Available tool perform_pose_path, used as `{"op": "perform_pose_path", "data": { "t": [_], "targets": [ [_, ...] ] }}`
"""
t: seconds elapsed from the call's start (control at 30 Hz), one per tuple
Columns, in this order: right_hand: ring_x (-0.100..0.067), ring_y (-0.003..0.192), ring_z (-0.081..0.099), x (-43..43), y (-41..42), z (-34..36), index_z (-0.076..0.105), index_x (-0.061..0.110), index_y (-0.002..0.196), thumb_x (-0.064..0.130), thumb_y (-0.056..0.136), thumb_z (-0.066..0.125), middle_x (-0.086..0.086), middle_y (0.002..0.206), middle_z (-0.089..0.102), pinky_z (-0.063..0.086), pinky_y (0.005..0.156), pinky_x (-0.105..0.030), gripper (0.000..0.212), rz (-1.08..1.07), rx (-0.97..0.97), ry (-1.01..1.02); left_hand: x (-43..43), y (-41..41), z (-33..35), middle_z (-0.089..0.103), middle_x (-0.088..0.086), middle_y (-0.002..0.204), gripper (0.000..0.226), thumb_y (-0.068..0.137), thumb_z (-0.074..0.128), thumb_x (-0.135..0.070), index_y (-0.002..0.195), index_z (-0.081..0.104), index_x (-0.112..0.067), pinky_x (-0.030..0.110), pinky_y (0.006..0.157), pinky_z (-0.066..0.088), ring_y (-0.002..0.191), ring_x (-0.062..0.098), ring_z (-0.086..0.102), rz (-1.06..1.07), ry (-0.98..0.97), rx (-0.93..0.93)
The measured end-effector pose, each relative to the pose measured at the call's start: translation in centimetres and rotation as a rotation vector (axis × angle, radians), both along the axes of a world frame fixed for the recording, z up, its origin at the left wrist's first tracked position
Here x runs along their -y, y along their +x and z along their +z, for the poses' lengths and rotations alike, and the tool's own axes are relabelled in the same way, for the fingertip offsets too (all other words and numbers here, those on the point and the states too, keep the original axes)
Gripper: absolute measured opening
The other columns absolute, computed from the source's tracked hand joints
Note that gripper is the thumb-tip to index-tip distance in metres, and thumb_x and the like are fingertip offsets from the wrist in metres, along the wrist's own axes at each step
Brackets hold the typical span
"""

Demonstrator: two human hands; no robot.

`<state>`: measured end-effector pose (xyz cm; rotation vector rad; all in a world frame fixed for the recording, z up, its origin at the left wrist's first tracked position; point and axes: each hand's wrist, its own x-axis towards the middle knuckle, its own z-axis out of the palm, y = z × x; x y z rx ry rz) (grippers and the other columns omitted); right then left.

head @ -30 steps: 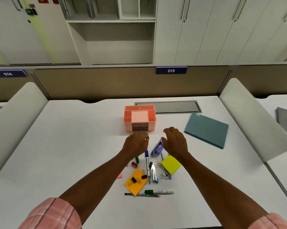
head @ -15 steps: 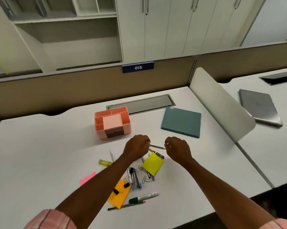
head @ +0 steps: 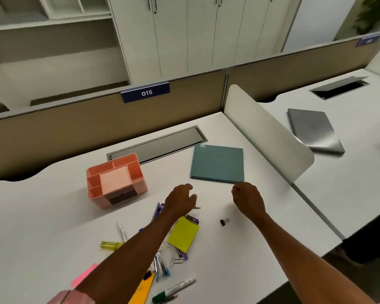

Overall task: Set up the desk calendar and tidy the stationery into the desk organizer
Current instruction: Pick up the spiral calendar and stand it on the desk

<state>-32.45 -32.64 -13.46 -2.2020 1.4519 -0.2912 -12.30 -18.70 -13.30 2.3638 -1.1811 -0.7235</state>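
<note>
Calendar point(head: 217, 163): teal, spiral-bound, lies flat and folded on the white desk point(head: 53, 216), to the right of the pink organizer point(head: 115, 179), coil edge toward the person. Judged light and stiff-covered; board covers should hinge at the coil, so best taken by both side edges near the coil, then spread into a tent. Smooth cover, may slide on the desk top.

Right hand point(head: 248, 198) hovers just short of the coil edge, fingers curled loosely, holding nothing visible. Left hand point(head: 181, 201) sits above the stationery pile, fingers half curled; a thin pale object shows beneath it, but whether it is gripped I cannot tell.

Loose items: yellow sticky pad point(head: 183, 234), paper clips point(head: 176, 260), black binder clip point(head: 224, 222) lying apart, green marker point(head: 173, 290). All small and light; clips want a pinch, markers roll.
</note>
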Motion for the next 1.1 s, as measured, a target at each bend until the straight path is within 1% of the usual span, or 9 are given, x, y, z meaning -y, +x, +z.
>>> {"op": "perform_pose_path", "data": {
  "t": [0.17, 0.3, 0.43, 0.5, 0.63, 0.77, 0.9, 0.97, 1.1],
  "targets": [
    [-0.029, 0.097, 0.063, 2.3, 0.2, -1.1, 0.069, 0.011, 0.101, 0.021, 0.096, 0.056, -0.008, 0.105, 0.068, 0.053, 0.079, -0.037, 0.017, -0.080, 0.041, 0.053, 2.8, 1.1, -1.4, 0.036, 0.006, 0.163, 0.058, 0.102, 0.055, -0.036, 0.154, 0.041, -0.014, 0.039, 0.119, 0.034, 0.152, 0.025, 0.030, 0.008, 0.030, 0.021],
    [-0.031, 0.110, 0.060, 3.9, 0.3, -2.9, 0.066, 0.005, 0.121, 0.022, 0.094, 0.067, -0.012, 0.115, 0.066, 0.047, 0.088, -0.035, 0.032, -0.161, 0.110, 0.105, 5.3, 1.7, -2.5, 0.046, 0.010, 0.151, 0.050, 0.100, 0.056, -0.034, 0.144, 0.048, -0.010, 0.041, 0.109, 0.041, 0.143, 0.029, 0.039, 0.042, 0.050, 0.042],
    [-0.028, 0.083, 0.059, 5.9, 0.9, -4.1, 0.062, 0.005, 0.086, 0.031, 0.088, 0.072, -0.006, 0.090, 0.066, 0.039, 0.058, -0.030, 0.028, -0.312, 0.161, 0.255, 7.5, 2.1, -3.4, 0.053, 0.012, 0.135, 0.040, 0.098, 0.057, -0.032, 0.129, 0.054, -0.008, 0.042, 0.098, 0.047, 0.131, 0.032, 0.047, 0.079, 0.104, 0.080],
    [-0.024, 0.071, 0.058, 6.4, 1.2, -4.7, 0.060, 0.007, 0.077, 0.028, 0.086, 0.071, -0.004, 0.077, 0.063, 0.037, 0.052, -0.028, 0.026, -0.344, 0.204, 0.282, 8.1, 2.3, -3.6, 0.053, 0.011, 0.131, 0.035, 0.098, 0.057, -0.032, 0.124, 0.056, -0.008, 0.043, 0.096, 0.050, 0.128, 0.031, 0.048, 0.093, 0.112, 0.115],
    [-0.023, 0.068, 0.063, 6.6, 1.2, -5.1, 0.068, 0.008, 0.077, 0.018, 0.085, 0.072, -0.002, 0.073, 0.068, 0.043, 0.055, -0.029, 0.013, -0.402, 0.320, 0.297, 9.1, 2.3, -3.6, 0.053, 0.011, 0.129, 0.034, 0.098, 0.054, -0.028, 0.125, 0.060, -0.008, 0.046, 0.099, 0.050, 0.128, 0.031, 0.046, 0.120, 0.093, 0.135],
    [-0.020, 0.059, 0.044, 7.0, 1.3, -5.9, 0.058, -0.001, 0.072, 0.013, 0.084, 0.070, -0.001, 0.062, 0.051, 0.033, 0.055, -0.031, 0.022, -0.447, 0.379, 0.298, 9.9, 2.8, -4.2, 0.058, 0.013, 0.122, 0.031, 0.096, 0.055, -0.024, 0.120, 0.066, -0.007, 0.040, 0.088, 0.051, 0.121, 0.033, 0.051, 0.212, 0.024, 0.068],
    [-0.024, 0.065, 0.054, 7.2, 1.3, -5.2, 0.072, 0.007, 0.081, 0.016, 0.086, 0.069, -0.009, 0.072, 0.067, 0.047, 0.064, -0.034, 0.011, -0.519, 0.462, 0.380, 9.9, 3.1, -4.3, 0.073, 0.013, 0.095, 0.020, 0.091, 0.057, -0.015, 0.089, 0.071, -0.001, 0.026, 0.061, 0.046, 0.089, 0.028, 0.067, 0.370, -0.127, -0.167],
    [-0.025, 0.067, 0.059, 7.1, 1.2, -4.8, 0.075, 0.016, 0.079, 0.017, 0.086, 0.070, -0.007, 0.077, 0.072, 0.054, 0.069, -0.038, 0.008, -0.566, 0.520, 0.413, 9.7, 2.9, -3.9, 0.073, 0.013, 0.083, 0.020, 0.090, 0.058, -0.013, 0.083, 0.068, 0.001, 0.025, 0.056, 0.039, 0.071, 0.022, 0.061, 0.418, -0.154, -0.251],
    [-0.024, 0.071, 0.067, 7.1, 0.9, -4.2, 0.076, 0.022, 0.078, 0.016, 0.086, 0.070, -0.005, 0.079, 0.076, 0.058, 0.068, -0.037, 0.012, -0.629, 0.624, 0.412, 9.4, 2.4, -3.0, 0.067, 0.014, 0.073, 0.018, 0.089, 0.054, -0.009, 0.076, 0.060, 0.003, 0.026, 0.054, 0.032, 0.060, 0.016, 0.047, 0.465, -0.240, -0.316]
  ]
}}
